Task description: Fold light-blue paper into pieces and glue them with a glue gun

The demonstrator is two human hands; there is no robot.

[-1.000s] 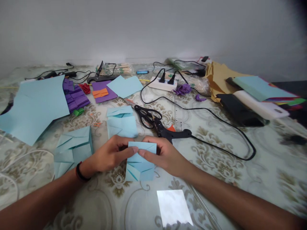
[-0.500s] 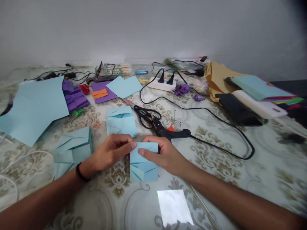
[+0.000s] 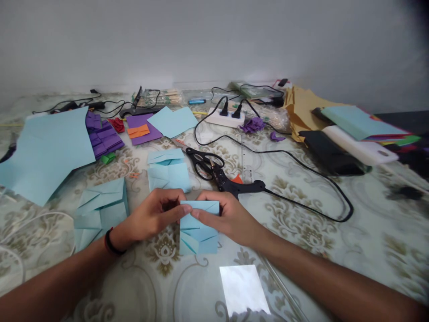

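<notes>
A small folded light-blue paper piece (image 3: 198, 232) lies on the patterned table in front of me. My left hand (image 3: 152, 218) pinches its upper left edge, thumb and forefinger pressed together on the fold. My right hand (image 3: 225, 215) grips its upper right edge, thumb lying across the top flap. Both hands meet at the top of the piece. Two more folded light-blue pieces lie close by: one (image 3: 169, 170) just beyond my hands, one (image 3: 100, 209) to the left of my left wrist.
Black scissors (image 3: 204, 164) and a black glue gun (image 3: 241, 185) with its cable lie just past my right hand. A large blue sheet (image 3: 47, 152) and purple folded pieces (image 3: 103, 136) sit left. A power strip (image 3: 225, 118), paper stacks (image 3: 362, 127) and a shiny rectangle (image 3: 243, 290) are nearby.
The folded blue piece shifted a little right, then back left, under my fingertips. Both hands have kept their pinch on its top edge.
</notes>
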